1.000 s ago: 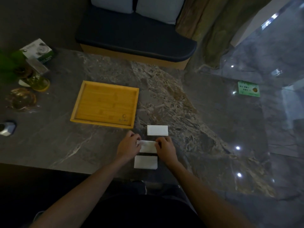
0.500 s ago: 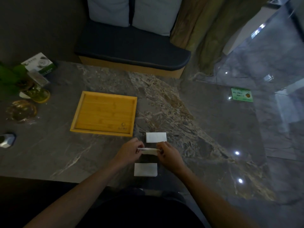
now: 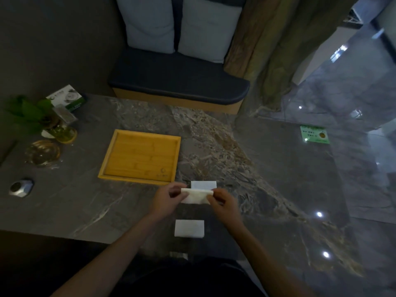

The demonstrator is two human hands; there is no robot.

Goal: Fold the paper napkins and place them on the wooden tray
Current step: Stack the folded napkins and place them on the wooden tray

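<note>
Folding napkin number 1

My left hand [image 3: 168, 200] and right hand [image 3: 222, 203] pinch the middle napkin [image 3: 196, 196] above the table [image 3: 278, 168]. 2 napkins [image 3: 189, 228] wait. The wooden tray [image 3: 140, 157] holds 0.

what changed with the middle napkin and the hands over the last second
The middle white paper napkin, pressed flat on the grey marble table a second ago, is now lifted off it, pinched at its ends by the left hand and right hand. The far white napkin, the near white napkin and the empty wooden tray stayed as they were.
</note>
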